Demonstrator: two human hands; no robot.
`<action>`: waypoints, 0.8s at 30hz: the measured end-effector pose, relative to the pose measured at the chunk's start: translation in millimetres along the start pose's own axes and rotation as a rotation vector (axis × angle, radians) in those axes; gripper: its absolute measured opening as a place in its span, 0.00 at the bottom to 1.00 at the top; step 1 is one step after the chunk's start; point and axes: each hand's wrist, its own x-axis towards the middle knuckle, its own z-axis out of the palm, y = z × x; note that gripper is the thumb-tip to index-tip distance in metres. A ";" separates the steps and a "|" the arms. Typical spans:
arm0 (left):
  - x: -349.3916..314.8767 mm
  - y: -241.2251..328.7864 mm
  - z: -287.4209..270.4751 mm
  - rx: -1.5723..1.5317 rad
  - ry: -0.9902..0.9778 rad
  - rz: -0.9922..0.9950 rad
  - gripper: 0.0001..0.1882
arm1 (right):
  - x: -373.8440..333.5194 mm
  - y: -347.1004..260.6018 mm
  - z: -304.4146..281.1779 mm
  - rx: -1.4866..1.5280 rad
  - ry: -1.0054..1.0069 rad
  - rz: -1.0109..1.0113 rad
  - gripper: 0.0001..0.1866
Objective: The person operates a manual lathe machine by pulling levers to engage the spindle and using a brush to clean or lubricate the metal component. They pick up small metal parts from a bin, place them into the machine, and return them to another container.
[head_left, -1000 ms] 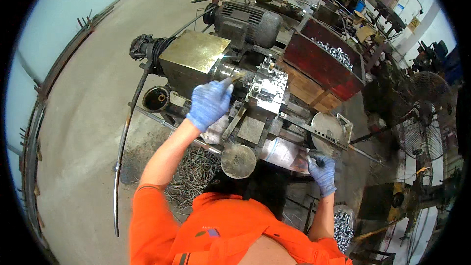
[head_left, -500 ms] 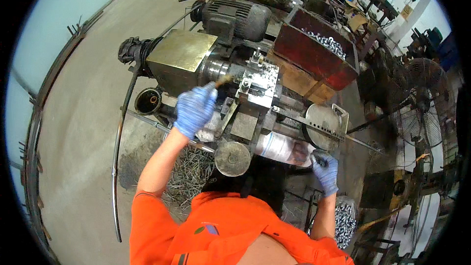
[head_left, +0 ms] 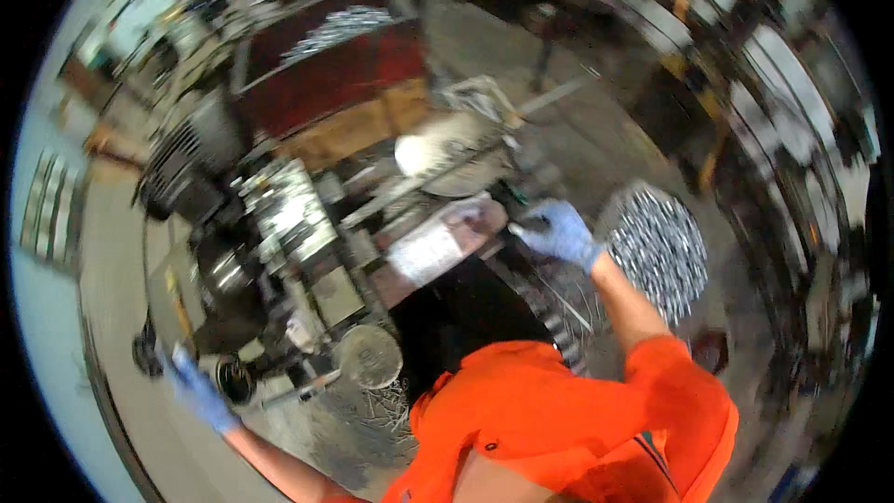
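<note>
left hand (head_left: 191,389) blurred, grip unclear | lathe (head_left: 279,224) perhaps smeared

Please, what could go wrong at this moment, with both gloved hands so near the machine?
1. The right hand grips a thin dark part at the machine's edge; if parts turn, the glove could possibly catch.
2. The left hand reaches low at the far end, toward the picture's blurred rim, so it might meet something unseen.
3. The metal shavings on the floor could cut or cause a slip.

Red bin (head_left: 326,65), round basket of metal parts (head_left: 657,247)
</note>
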 end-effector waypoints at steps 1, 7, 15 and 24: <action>-14.9 12.1 -3.4 -0.010 0.126 0.037 0.27 | -6.1 11.0 -8.6 0.027 0.050 0.047 0.16; -92.9 -150.7 73.2 0.308 -0.206 0.272 0.22 | -77.0 196.0 -92.2 -0.068 0.290 0.518 0.10; -106.5 -112.8 67.6 0.013 -0.161 -0.055 0.19 | -117.7 259.7 -87.6 -0.394 -0.003 1.007 0.33; -108.6 -87.6 72.4 0.059 -0.113 0.063 0.20 | -78.7 255.4 -48.8 -0.838 -0.317 0.841 0.32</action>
